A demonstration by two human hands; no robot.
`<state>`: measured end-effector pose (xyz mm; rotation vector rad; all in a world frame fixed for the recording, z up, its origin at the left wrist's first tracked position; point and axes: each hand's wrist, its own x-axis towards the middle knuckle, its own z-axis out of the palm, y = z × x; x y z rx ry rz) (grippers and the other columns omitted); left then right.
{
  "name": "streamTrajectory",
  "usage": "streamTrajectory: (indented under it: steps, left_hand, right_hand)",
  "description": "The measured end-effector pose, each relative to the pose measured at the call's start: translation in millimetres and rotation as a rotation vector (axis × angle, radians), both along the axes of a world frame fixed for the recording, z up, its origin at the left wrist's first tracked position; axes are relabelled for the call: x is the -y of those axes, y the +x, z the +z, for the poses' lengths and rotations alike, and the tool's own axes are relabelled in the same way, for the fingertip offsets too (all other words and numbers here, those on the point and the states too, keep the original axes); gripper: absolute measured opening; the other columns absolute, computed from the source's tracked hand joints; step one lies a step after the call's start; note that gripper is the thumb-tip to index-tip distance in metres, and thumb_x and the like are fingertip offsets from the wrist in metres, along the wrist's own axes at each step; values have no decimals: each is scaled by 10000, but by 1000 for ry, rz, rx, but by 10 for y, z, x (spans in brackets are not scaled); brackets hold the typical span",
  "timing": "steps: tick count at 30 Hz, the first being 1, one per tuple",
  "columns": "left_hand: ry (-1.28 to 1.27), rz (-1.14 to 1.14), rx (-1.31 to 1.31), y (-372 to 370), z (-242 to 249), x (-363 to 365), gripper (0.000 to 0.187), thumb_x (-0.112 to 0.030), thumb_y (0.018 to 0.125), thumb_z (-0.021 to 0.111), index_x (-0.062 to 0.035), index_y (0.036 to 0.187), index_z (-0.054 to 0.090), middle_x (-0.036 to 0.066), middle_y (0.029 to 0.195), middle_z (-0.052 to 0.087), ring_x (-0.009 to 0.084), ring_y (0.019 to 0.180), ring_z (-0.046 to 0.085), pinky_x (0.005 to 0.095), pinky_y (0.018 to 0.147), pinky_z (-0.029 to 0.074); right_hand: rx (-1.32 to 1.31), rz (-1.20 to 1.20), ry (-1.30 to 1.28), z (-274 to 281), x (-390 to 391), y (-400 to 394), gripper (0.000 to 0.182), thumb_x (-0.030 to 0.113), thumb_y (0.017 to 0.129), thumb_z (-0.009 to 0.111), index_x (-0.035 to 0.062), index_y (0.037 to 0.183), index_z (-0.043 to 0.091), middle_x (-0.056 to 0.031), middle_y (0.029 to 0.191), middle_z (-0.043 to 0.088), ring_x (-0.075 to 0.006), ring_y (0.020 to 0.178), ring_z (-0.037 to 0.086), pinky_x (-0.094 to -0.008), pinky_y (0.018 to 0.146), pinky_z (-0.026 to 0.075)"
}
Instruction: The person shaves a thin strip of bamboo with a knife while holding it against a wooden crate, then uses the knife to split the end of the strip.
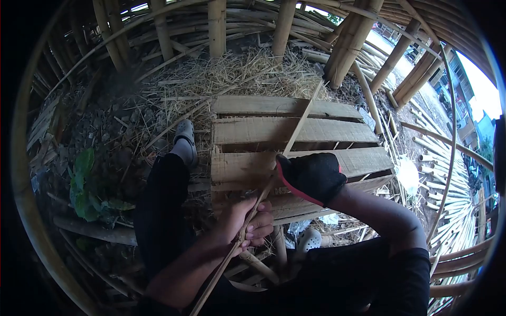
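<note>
A long, thin bamboo strip (pixel 301 126) runs slantwise across my front, from over the slatted wooden pallet (pixel 295 130) down past my lap. My bare left hand (pixel 246 224) is closed round its lower part, fingers wrapped over it. Higher up, my right hand (pixel 311 176), in a black glove with red trim, is closed on the same strip above the pallet's slats. The glove hides most of the right fingers, and whether a tool is in them does not show.
Dry straw shavings (pixel 232 76) lie behind the pallet. Upright bamboo posts (pixel 217 29) stand beyond, with stacked poles behind them. Many cut bamboo pieces (pixel 453 205) lie at the right. My shoes (pixel 184 138) flank the pallet's near side. A green leafy plant (pixel 84 184) grows at the left.
</note>
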<state>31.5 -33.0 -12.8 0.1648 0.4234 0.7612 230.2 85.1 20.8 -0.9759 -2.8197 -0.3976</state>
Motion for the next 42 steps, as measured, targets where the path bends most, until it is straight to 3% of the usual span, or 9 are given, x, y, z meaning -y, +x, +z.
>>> streamTrajectory:
  steps: [2, 6, 9, 16, 20, 23, 27, 40, 42]
  left_hand:
    - [23, -9, -13, 46, -33, 56, 282, -406, 1035, 359, -170, 889, 405, -53, 554, 314, 63, 464, 312, 203, 348, 256]
    - [-6, 2, -43, 49, -4, 1, 287, -407, 1034, 343, -168, 887, 403, -44, 553, 314, 69, 457, 307, 207, 338, 245]
    - [29, -1, -46, 79, -52, 20, 288, -403, 1038, 332, -166, 893, 407, -49, 554, 316, 64, 456, 315, 200, 336, 254]
    - [-5, -6, -3, 57, -33, -44, 282, -401, 1042, 342, -168, 900, 410, -57, 555, 309, 56, 456, 309, 187, 343, 264]
    - [31, 8, -87, 128, 41, -1, 288, -407, 1042, 342, -167, 896, 408, -55, 556, 307, 56, 460, 302, 190, 348, 247]
    - [40, 7, -96, 108, 29, 27, 291, -410, 1043, 338, -168, 896, 406, -57, 558, 306, 54, 464, 303, 190, 354, 240]
    - [30, 5, -90, 56, 55, -28, 299, -420, 1045, 334, -171, 896, 407, -61, 557, 302, 48, 467, 307, 191, 358, 237]
    - [54, -8, -131, 112, 15, 30, 294, -409, 1047, 328, -171, 889, 395, -49, 559, 301, 58, 451, 289, 201, 354, 218]
    - [38, -6, -126, 107, 43, 26, 292, -407, 1046, 332, -170, 889, 396, -49, 559, 302, 58, 451, 289, 201, 353, 218]
  right_hand:
    - [-130, 108, 66, 7, -2, 12, 250, 307, 981, 521, 170, 906, 717, -73, 561, 631, -267, 442, 600, -417, 418, 454]
    - [-6, -53, 130, -50, -274, 75, 256, 329, 960, 522, 209, 1143, 655, -42, 613, 643, -259, 508, 645, -402, 418, 467]
    - [22, 96, 66, 100, 39, -20, 249, 316, 961, 512, 207, 1128, 661, -74, 610, 634, -285, 510, 644, -418, 419, 470]
    - [14, -37, -66, 76, -188, -39, 363, 388, 1010, 407, 197, 975, 714, -118, 653, 673, -313, 613, 676, -453, 550, 525]
    - [-4, -152, 29, 9, -470, 68, 249, 326, 977, 505, 197, 964, 718, -75, 639, 675, -289, 530, 645, -426, 466, 493]
    - [-89, 15, 22, 13, -138, 19, 452, 420, 1015, 394, 160, 848, 724, -108, 684, 687, -330, 643, 679, -438, 592, 545]
    - [-40, -196, -180, -56, -446, 56, 393, 431, 1007, 413, 199, 918, 717, -96, 675, 684, -324, 610, 672, -457, 558, 529]
    - [23, -55, 16, -20, -626, 260, 527, 474, 1018, 350, 162, 809, 719, -106, 677, 687, -333, 652, 675, -440, 626, 540]
    - [55, -308, -172, -3, -1060, 377, 570, 487, 1021, 321, 161, 789, 728, -101, 677, 689, -329, 655, 680, -427, 624, 538]
